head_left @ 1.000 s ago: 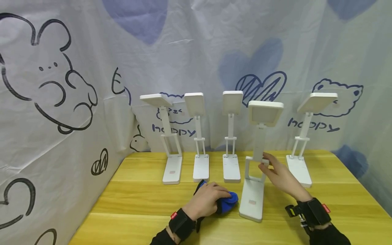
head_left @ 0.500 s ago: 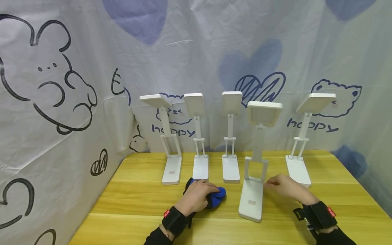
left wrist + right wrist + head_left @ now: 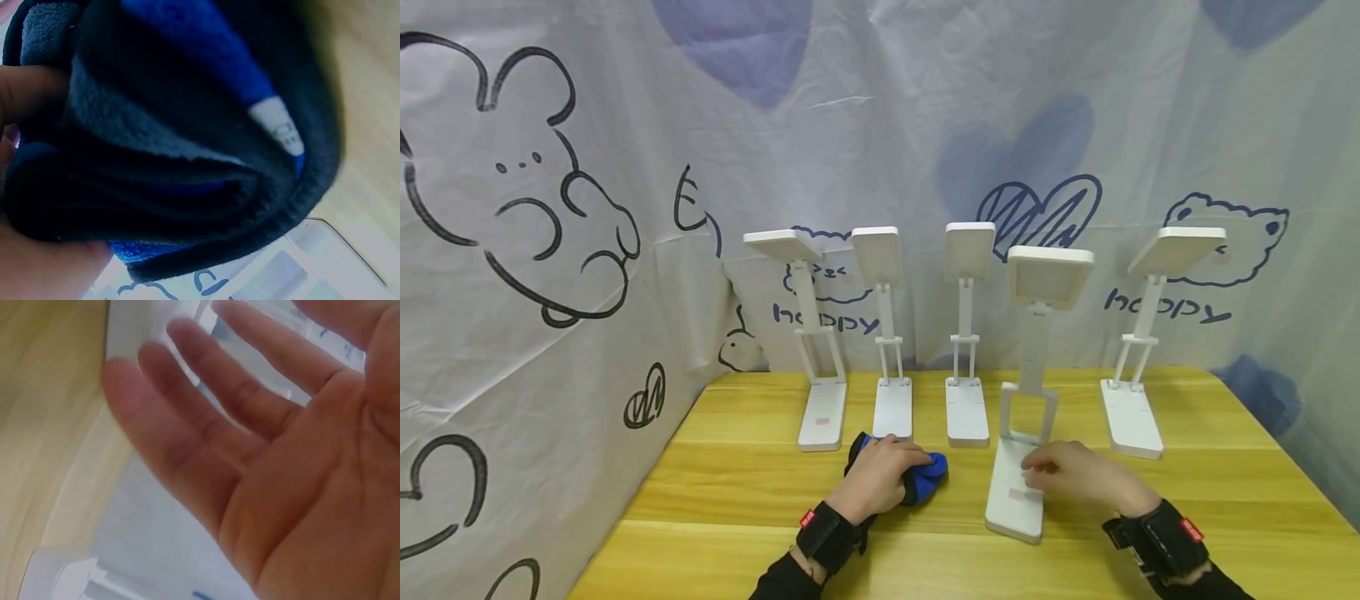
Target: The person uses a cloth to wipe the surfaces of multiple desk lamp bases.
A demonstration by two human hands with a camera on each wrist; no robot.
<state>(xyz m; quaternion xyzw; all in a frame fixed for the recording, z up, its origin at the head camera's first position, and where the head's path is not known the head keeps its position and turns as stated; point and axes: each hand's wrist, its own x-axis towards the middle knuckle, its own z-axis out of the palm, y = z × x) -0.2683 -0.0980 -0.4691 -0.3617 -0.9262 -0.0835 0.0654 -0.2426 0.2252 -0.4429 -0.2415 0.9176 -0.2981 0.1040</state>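
Note:
My left hand grips a folded blue cloth with black edging, low over the table. In the left wrist view the thumb and fingers pinch the cloth's layers, and a small white label shows on it. The nearest white desk lamp stands upright with its rectangular head tilted toward me. Over this lamp's base hovers my right hand; whether it touches the base is unclear. Relaxed, slightly bent fingers and a bare palm show in the right wrist view.
Behind stand several more white desk lamps: one at left, two in the middle and one at right. All rest on the yellow wooden table. A white curtain with printed drawings hangs behind.
My right hand has left the near lamp's hinged stem, dropped to its right side, then moved over its base. My left hand has shifted left with the cloth.

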